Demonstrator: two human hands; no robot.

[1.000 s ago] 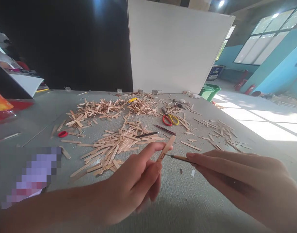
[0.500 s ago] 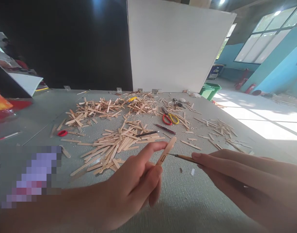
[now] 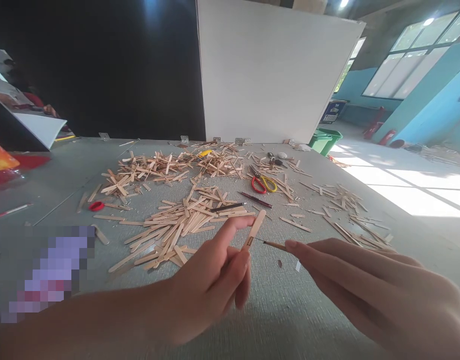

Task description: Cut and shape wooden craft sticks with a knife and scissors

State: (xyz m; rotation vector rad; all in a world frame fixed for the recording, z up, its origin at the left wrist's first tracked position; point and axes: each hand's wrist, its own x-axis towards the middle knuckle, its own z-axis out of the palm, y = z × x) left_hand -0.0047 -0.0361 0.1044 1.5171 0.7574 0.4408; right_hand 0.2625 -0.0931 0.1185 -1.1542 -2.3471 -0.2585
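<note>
Between thumb and fingers, my left hand (image 3: 218, 270) pinches a wooden craft stick (image 3: 257, 223), its rounded end tilted up and away. A small dark rectangle is marked or cut low on the stick, close to the thumb. My right hand (image 3: 350, 280) grips a slim tool (image 3: 277, 245) with a wooden handle and a needle-thin dark tip. That tip is at the stick's right edge, beside the rectangle; whether it touches I cannot tell. Behind the left hand lies a loose pile of craft sticks (image 3: 184, 217), with a black pen (image 3: 228, 206) on it.
Red-and-yellow-handled scissors (image 3: 263, 183) and a dark red pen (image 3: 255, 199) lie beyond the hands. Further piles of sticks (image 3: 150, 167), a red ring (image 3: 96, 206) and wood scraps (image 3: 344, 197) are spread over the grey table (image 3: 252, 325). An upright black-and-white panel (image 3: 271, 70) borders the back.
The craft stick has shifted slightly left and turned more upright in my left hand. My right hand has moved left, keeping the tool's tip at the stick.
</note>
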